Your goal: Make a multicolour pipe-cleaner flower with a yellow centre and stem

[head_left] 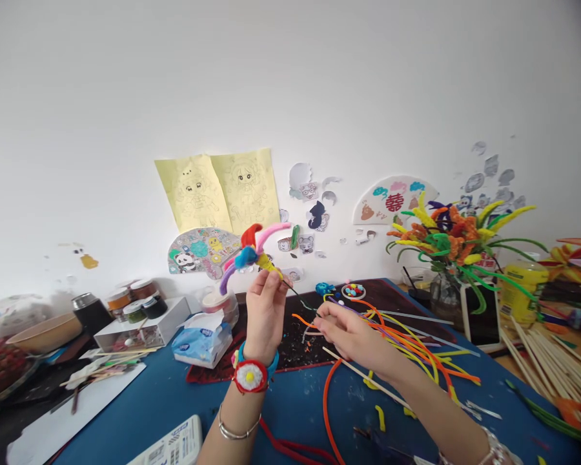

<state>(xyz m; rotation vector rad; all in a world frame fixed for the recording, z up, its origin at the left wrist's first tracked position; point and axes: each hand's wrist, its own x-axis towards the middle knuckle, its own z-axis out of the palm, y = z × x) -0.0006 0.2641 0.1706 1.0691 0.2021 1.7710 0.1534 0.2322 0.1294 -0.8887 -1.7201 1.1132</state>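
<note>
My left hand point(266, 300) is raised over the table, its fingers pinched round the yellow base of a pipe-cleaner flower point(250, 253). Red, pink, blue and purple petals spread from the flower's top. A thin dark green stem point(297, 295) slants down to the right from the flower. At its lower end my right hand point(341, 328) is closed, thumb and fingertips pinching the stem. Beneath and beside my right hand lie a wooden stick point(363, 374) and loose orange, yellow and purple pipe cleaners point(407, 342).
A vase of pipe-cleaner flowers point(448, 300) and a phone point(480, 315) stand at the right, near many wooden sticks point(547, 368). At the left are a tissue pack point(202, 342), a white box point(148, 326) with jars, and a black flask point(91, 313). A small bead dish point(353, 291) sits behind.
</note>
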